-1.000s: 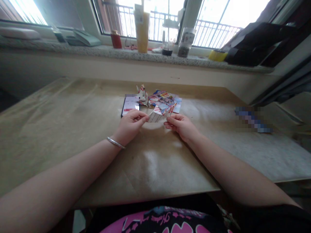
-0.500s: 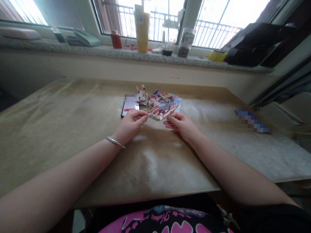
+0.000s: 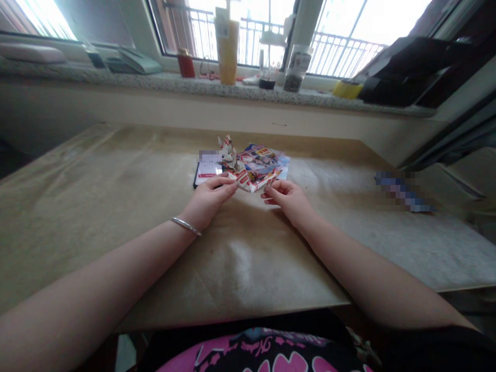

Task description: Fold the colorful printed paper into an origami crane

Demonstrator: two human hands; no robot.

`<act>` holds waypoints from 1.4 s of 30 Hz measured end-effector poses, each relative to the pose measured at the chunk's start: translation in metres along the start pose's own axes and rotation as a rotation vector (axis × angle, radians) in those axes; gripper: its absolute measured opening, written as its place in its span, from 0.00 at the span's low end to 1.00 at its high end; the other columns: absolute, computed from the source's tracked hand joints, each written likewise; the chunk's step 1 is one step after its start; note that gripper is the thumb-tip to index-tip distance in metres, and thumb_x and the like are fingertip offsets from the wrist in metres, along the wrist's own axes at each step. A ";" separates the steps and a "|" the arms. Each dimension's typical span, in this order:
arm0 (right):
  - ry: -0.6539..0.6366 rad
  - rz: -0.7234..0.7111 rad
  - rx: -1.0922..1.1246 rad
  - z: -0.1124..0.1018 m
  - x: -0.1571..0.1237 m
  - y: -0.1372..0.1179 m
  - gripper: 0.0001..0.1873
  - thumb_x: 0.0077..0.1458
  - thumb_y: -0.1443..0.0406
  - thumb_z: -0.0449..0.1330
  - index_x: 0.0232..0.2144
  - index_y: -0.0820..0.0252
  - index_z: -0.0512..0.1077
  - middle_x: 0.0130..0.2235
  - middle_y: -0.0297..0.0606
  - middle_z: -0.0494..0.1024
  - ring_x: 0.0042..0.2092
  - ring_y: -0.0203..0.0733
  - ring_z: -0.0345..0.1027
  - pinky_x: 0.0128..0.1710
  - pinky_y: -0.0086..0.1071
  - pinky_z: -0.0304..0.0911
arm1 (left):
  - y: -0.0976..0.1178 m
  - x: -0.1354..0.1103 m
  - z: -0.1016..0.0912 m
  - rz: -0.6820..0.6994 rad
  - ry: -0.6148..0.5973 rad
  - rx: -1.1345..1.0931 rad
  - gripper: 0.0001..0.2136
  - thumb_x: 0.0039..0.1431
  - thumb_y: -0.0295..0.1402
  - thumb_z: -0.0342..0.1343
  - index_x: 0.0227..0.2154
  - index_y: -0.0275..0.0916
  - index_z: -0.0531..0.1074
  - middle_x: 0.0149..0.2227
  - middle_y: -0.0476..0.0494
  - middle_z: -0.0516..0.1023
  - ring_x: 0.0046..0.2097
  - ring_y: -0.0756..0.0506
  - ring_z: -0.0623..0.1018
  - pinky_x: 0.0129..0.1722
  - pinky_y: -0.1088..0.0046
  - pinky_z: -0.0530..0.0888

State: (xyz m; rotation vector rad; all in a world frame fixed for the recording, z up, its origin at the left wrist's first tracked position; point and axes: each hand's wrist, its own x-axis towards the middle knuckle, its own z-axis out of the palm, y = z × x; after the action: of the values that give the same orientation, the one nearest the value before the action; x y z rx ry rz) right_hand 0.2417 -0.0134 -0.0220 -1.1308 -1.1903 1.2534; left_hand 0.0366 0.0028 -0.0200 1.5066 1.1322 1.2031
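A folded piece of colourful printed paper hangs just above the table between my two hands. My left hand, with a silver bracelet on its wrist, pinches the paper's left end. At the right end my right hand pinches it with curled fingers. Right behind it a flat stack of more printed paper lies on the table, and a small crumpled folded paper figure stands at its left. A phone lies flat beyond my left hand.
The brown paper-covered table reaches to a stone window sill. On the sill stand a yellow bottle, a red jar, dark jars and a black bag. A blurred flat item lies at the right.
The folded paper has tipped from showing its white underside to lying flatter with the print up. Both hands have shifted slightly away from me, still pinching it.
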 end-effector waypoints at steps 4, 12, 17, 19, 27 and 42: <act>-0.012 -0.005 -0.059 -0.001 -0.003 -0.002 0.24 0.36 0.46 0.68 0.24 0.58 0.69 0.26 0.31 0.74 0.31 0.34 0.71 0.29 0.26 0.65 | 0.001 -0.001 0.001 0.007 -0.018 0.025 0.17 0.46 0.44 0.65 0.37 0.38 0.78 0.58 0.37 0.68 0.60 0.38 0.67 0.58 0.60 0.64; 0.001 -0.023 -0.092 -0.004 0.002 0.002 0.24 0.38 0.45 0.66 0.26 0.57 0.69 0.27 0.31 0.75 0.32 0.35 0.71 0.28 0.26 0.64 | 0.004 -0.004 0.003 0.066 -0.065 0.037 0.16 0.47 0.43 0.64 0.34 0.37 0.76 0.39 0.41 0.80 0.42 0.43 0.78 0.46 0.64 0.75; 0.003 -0.045 -0.153 -0.003 0.002 0.003 0.22 0.40 0.46 0.64 0.25 0.57 0.69 0.26 0.31 0.75 0.30 0.34 0.70 0.28 0.26 0.63 | 0.006 -0.005 0.003 0.129 -0.039 0.091 0.17 0.46 0.47 0.64 0.31 0.37 0.75 0.37 0.41 0.80 0.39 0.44 0.78 0.42 0.66 0.76; 0.001 -0.053 -0.171 -0.003 0.002 0.002 0.22 0.42 0.46 0.64 0.26 0.57 0.69 0.25 0.31 0.75 0.30 0.34 0.69 0.29 0.26 0.63 | 0.006 -0.005 0.003 0.116 -0.040 0.059 0.18 0.44 0.47 0.65 0.30 0.36 0.75 0.36 0.41 0.81 0.38 0.45 0.79 0.42 0.66 0.76; -0.013 -0.084 -0.181 0.000 0.000 0.001 0.19 0.43 0.48 0.64 0.26 0.57 0.69 0.25 0.31 0.74 0.29 0.34 0.69 0.28 0.27 0.62 | 0.006 -0.005 0.004 0.141 -0.087 0.131 0.16 0.52 0.43 0.61 0.37 0.35 0.74 0.38 0.41 0.80 0.41 0.44 0.79 0.44 0.68 0.75; 0.034 -0.211 -0.283 -0.009 0.007 0.011 0.15 0.41 0.71 0.55 0.34 0.55 0.73 0.39 0.34 0.77 0.43 0.41 0.70 0.47 0.37 0.64 | 0.001 -0.001 -0.007 0.735 -0.078 0.743 0.09 0.61 0.37 0.53 0.37 0.39 0.75 0.37 0.43 0.75 0.39 0.47 0.75 0.42 0.70 0.72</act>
State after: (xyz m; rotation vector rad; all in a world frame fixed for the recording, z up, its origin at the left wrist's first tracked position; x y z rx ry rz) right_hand 0.2500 -0.0056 -0.0338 -1.1891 -1.4525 0.9224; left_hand 0.0298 0.0022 -0.0182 2.6754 1.0517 1.2120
